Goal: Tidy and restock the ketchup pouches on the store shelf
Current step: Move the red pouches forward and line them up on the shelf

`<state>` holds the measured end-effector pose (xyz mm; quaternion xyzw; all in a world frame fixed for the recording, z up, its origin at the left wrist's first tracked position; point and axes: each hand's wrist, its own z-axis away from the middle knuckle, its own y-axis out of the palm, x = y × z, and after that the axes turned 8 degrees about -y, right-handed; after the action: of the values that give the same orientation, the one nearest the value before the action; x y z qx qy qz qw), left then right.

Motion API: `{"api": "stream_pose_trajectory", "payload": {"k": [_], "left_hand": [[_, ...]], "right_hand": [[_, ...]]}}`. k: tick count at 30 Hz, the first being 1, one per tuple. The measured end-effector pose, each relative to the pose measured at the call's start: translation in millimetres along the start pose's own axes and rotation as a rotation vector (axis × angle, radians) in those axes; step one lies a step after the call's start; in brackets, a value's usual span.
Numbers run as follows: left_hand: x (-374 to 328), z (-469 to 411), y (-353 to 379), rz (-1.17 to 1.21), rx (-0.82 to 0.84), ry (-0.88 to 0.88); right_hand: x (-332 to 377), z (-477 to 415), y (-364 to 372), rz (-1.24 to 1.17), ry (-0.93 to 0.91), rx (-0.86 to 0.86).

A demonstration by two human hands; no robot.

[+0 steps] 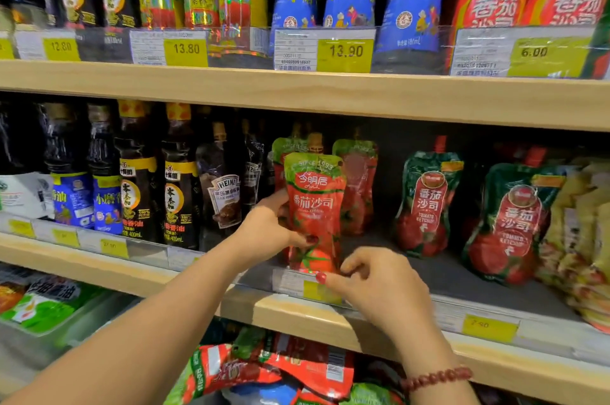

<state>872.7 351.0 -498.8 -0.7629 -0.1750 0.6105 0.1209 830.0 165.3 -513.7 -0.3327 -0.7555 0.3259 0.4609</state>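
Note:
A red ketchup pouch [314,206] with a light green top stands upright at the front of the middle shelf [379,315]. My left hand [267,226] grips its left side, thumb across the lower front. My right hand [379,285] pinches at the pouch's bottom right corner, by the price-tag rail. Two more pouches of the same kind [358,180] stand behind it. Further right stand two dark green ketchup pouches [425,203]. Below the shelf, a pile of loose red ketchup pouches [277,368] lies flat.
Dark sauce bottles [178,186] crowd the shelf just left of the pouch. Yellow pouches [581,239] fill the far right. A bare grey shelf mat [445,276] shows between the red and green pouches. The upper shelf holds bottles and red packs.

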Motion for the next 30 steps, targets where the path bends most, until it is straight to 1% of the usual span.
{"api": "stream_pose_trajectory", "payload": {"k": [2, 4, 8, 11, 15, 19, 23, 27, 30], "left_hand": [[1, -11, 7, 0.035, -0.020, -0.012], [1, -24, 13, 0.051, -0.022, -0.018], [-2, -45, 25, -0.046, 0.002, 0.003], [-3, -56, 36, -0.061, 0.007, 0.015], [0, -66, 43, -0.081, 0.027, 0.054], [3, -73, 44, -0.084, 0.023, 0.013], [5, -73, 46, -0.103, 0.000, 0.006], [5, -70, 47, -0.094, -0.009, -0.014], [2, -68, 47, -0.136, -0.011, -0.031]], "right_hand": [[-2, 6, 8, 0.151, -0.069, 0.002], [-6, 7, 14, 0.206, -0.136, -0.040], [-12, 4, 18, 0.213, -0.204, -0.096], [-13, 4, 20, 0.225, -0.219, -0.113], [-16, 3, 21, 0.174, -0.247, -0.110], [-18, 3, 23, 0.173, -0.285, -0.119], [-17, 5, 22, 0.201, -0.304, -0.178], [-18, 5, 22, 0.209, -0.308, -0.171], [-16, 6, 21, 0.247, -0.311, -0.234]]}}
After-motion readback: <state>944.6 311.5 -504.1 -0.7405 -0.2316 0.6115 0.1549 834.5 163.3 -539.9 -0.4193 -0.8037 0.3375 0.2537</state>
